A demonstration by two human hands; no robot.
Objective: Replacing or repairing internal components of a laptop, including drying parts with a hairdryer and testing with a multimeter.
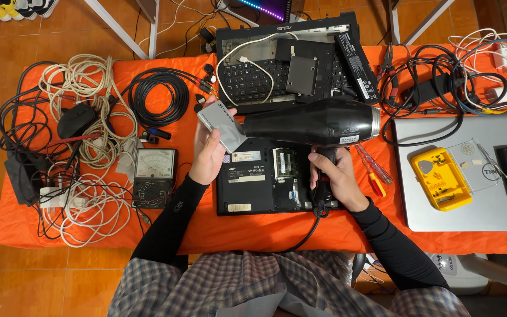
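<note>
Both hands were busy: my left hand [208, 157] gripped the drive [222, 125] above the laptop [265, 176], my right hand [335, 176] clenched the dryer [312, 122]. Heat aimed close could, I judged, scorch my left fingers.

hair dryer [312, 122] hides middle of opened black laptop [265, 176] | its handle mostly covered by right hand [334, 176] | silver laptop [470, 176] cut by right edge | shoes [13, 8] cut at top
</note>
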